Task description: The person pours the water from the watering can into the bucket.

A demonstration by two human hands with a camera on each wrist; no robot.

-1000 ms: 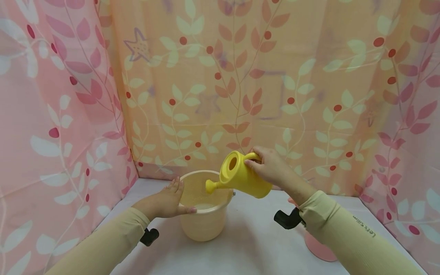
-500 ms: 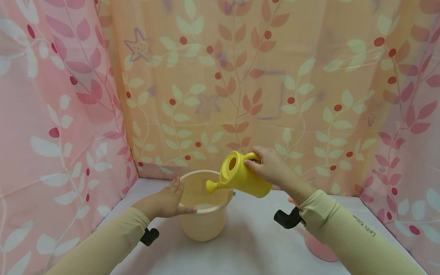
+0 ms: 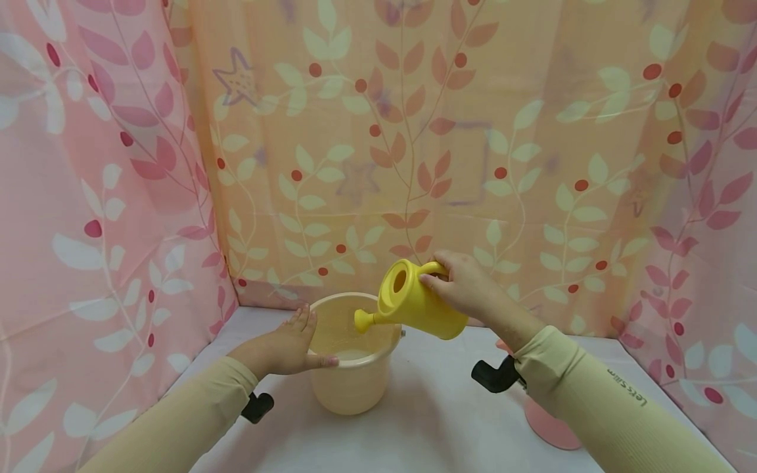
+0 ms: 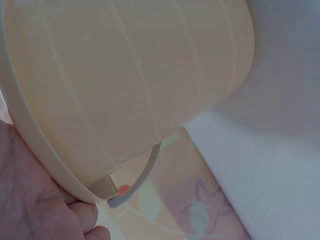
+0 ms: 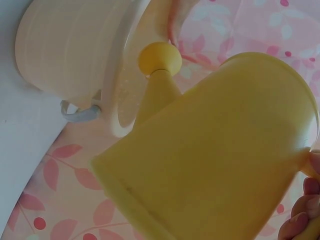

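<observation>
My right hand (image 3: 464, 286) grips the handle of a yellow watering can (image 3: 422, 305). The can is tipped left, its spout head (image 3: 363, 320) hanging over the mouth of a cream bucket (image 3: 351, 387). Close up, the right wrist view shows the side and base of the can, with the right fingers (image 5: 302, 210) around the handle. My left hand (image 3: 284, 345) lies against the bucket's left rim, fingers straight and thumb along the front edge. In the left wrist view, the palm (image 4: 25, 190) is right at the rim, beside the ribbed bucket wall (image 4: 125, 85).
A pink round object (image 3: 550, 424) stands on the white table (image 3: 455, 420) at right, partly hidden by the right forearm. The bucket's grey bail handle (image 4: 142, 177) hangs at its far side. Patterned curtains (image 3: 367, 131) enclose the table at the back and sides.
</observation>
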